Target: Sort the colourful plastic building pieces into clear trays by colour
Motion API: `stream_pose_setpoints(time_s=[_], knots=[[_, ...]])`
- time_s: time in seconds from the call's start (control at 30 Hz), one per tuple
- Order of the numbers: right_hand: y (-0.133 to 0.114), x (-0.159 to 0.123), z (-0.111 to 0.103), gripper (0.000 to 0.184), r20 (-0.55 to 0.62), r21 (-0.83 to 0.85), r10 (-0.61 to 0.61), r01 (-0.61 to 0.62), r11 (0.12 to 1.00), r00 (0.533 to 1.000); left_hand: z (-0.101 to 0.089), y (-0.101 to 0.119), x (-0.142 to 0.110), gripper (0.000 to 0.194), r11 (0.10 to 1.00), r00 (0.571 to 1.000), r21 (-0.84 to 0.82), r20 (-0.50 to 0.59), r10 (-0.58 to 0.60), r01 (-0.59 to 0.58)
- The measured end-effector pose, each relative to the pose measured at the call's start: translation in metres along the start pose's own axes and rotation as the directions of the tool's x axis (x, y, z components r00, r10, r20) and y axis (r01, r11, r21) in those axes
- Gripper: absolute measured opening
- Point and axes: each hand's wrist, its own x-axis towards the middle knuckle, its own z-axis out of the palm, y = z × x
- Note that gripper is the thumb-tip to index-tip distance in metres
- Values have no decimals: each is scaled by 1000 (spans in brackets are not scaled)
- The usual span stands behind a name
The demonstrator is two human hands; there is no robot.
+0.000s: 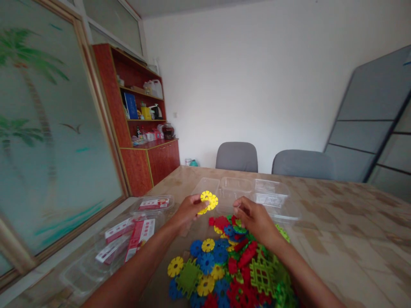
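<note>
My left hand is closed around several yellow flower-shaped plastic discs, held in a small bunch above the table. My right hand is over the far edge of a heap of plastic building pieces, its fingers curled in toward the thumb. Whatever is between those fingers, if anything, I cannot make out. Below both hands, the heap mixes blue discs, yellow discs, red pieces and green square lattice pieces. My right forearm covers part of its right side.
Clear plastic containers stand beyond my hands, with more clear trays at left. Red-and-white boxes lie on the left side of the table. Two grey chairs face the far edge. A reddish cabinet stands behind.
</note>
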Motion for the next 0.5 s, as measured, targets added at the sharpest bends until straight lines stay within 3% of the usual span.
stream_pose_setpoints(time_s=[0.13, 0.3, 0.5], knots=[[1, 1, -6, 16, -1, -73, -44, 43, 996, 999, -16, 8, 39, 27, 985, 993, 160, -113, -44, 62], [2, 2, -15, 18, -1, -158, -97, 96, 983, 995, -19, 15, 85, 28, 919, 979, 368, -186, -77, 143], [4, 1, -21, 18, 5, -217, -122, 121, 969, 992, -17, 10, 105, 30, 821, 983, 548, -167, -78, 159]])
